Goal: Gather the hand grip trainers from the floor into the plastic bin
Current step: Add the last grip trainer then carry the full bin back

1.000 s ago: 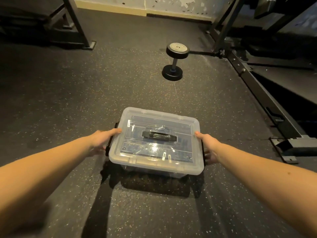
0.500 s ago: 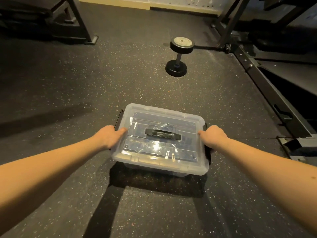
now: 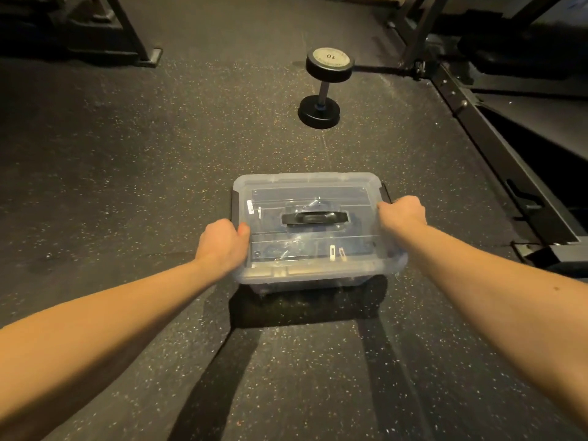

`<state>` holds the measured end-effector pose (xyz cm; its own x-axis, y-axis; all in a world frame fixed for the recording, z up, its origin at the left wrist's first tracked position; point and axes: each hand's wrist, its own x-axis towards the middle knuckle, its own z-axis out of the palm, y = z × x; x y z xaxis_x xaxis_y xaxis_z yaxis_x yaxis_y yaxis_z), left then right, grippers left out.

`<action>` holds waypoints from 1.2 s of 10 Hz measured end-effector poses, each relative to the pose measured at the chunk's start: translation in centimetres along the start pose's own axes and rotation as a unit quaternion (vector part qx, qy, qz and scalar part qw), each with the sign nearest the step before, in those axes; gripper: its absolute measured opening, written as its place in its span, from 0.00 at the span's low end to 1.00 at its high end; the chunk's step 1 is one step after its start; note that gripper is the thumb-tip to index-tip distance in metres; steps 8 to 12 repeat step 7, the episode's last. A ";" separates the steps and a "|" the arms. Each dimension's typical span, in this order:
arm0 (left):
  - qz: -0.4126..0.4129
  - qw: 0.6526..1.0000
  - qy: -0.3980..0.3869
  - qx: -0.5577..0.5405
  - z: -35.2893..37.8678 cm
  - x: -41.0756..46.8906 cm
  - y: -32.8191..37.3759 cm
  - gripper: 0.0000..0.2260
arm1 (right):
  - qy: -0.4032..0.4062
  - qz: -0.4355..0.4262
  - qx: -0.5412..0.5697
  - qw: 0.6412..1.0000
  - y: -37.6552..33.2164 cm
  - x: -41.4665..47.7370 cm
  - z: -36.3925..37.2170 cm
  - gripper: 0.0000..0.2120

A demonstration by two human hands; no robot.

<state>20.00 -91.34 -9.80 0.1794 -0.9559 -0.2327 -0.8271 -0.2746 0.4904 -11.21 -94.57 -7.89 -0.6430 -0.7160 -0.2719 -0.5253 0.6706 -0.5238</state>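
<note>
Both hands clutch the closed plastic bin (image 3: 305,181) on the rubber floor (image 3: 143,186): left hand (image 3: 224,243) curled over its left rim, right hand (image 3: 401,213) over the right. Uneven pulling could jam the lid (image 3: 318,197) or tip the bin. No grip trainers show outside it.

Gym — speckled rubber floor (image 3: 127,192), dumbbell (image 3: 324,87) (marked 10), rack frame (image 3: 496,148)

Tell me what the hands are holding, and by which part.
Both hold the plastic bin, which has its cover on: the left hand grips its left edge, the right hand grips its right edge.
</note>
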 end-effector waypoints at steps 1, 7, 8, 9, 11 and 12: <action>0.007 0.999 0.010 -0.039 1.5 1.7 2.6 0.16 | 0.014 -0.013 0.009 1.000 -0.3 3.3 -1.0 0.08; -0.194 0.964 -0.166 -0.075 -1.8 6.3 12.3 0.34 | -0.070 0.082 -0.160 0.981 -2.9 5.6 -5.2 0.23; -0.194 0.964 -0.166 -0.075 -1.8 6.3 12.3 0.34 | -0.070 0.082 -0.160 0.981 -2.9 5.6 -5.2 0.23; -0.194 0.964 -0.166 -0.075 -1.8 6.3 12.3 0.34 | -0.070 0.082 -0.160 0.981 -2.9 5.6 -5.2 0.23; -0.194 0.964 -0.166 -0.075 -1.8 6.3 12.3 0.34 | -0.070 0.082 -0.160 0.981 -2.9 5.6 -5.2 0.23; -0.194 0.964 -0.166 -0.075 -1.8 6.3 12.3 0.34 | -0.070 0.082 -0.160 0.981 -2.9 5.6 -5.2 0.23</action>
